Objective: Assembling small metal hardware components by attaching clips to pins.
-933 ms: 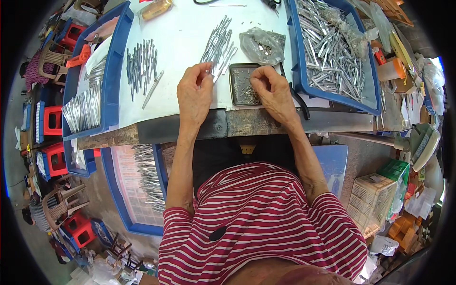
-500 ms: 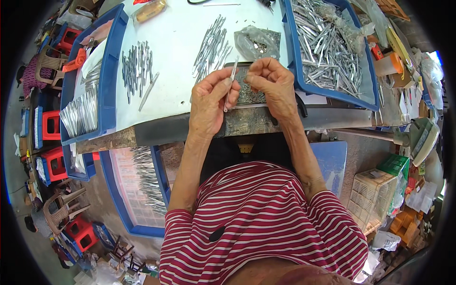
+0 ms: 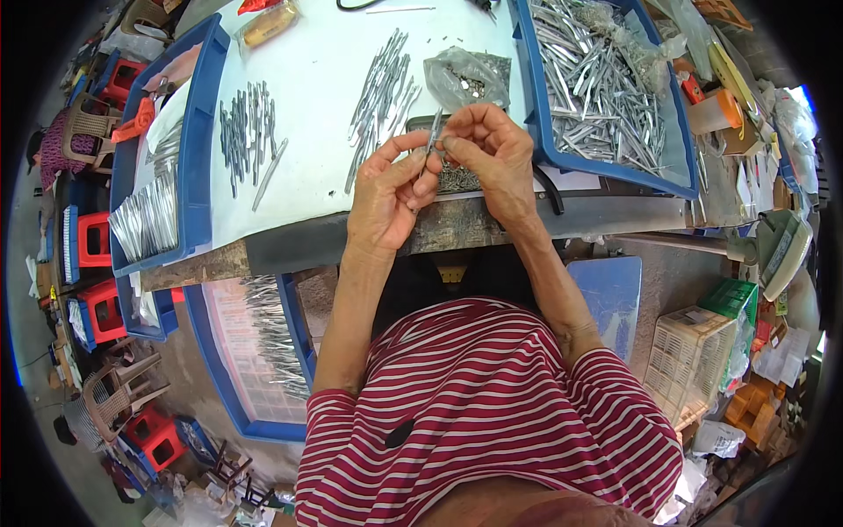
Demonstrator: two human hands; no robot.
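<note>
My left hand (image 3: pixel 383 198) pinches a slim silver metal piece (image 3: pixel 435 125), held tilted upright over the table's front edge. Beside it, my right hand (image 3: pixel 499 162) has thumb and forefinger closed against the piece; whatever small thing they hold is too small to make out. Under the hands sits a dark shallow tray (image 3: pixel 457 182) of tiny metal parts, partly hidden by the fingers. A clear plastic bag (image 3: pixel 464 77) with small metal parts lies just beyond. Left of the bag is a loose pile of similar slim metal pieces (image 3: pixel 379 98).
A blue bin (image 3: pixel 543 114) heaped with metal pieces stands on the right; another blue bin (image 3: pixel 200 132) with stacked pieces is on the left. Between them lies a spread group of pieces (image 3: pixel 248 136). A lamp-like fixture (image 3: pixel 781 255) juts out at right.
My right hand has moved left and in against the metal piece, its fingertips now meeting it. My left hand still holds the piece. The whole view has shifted slightly.
</note>
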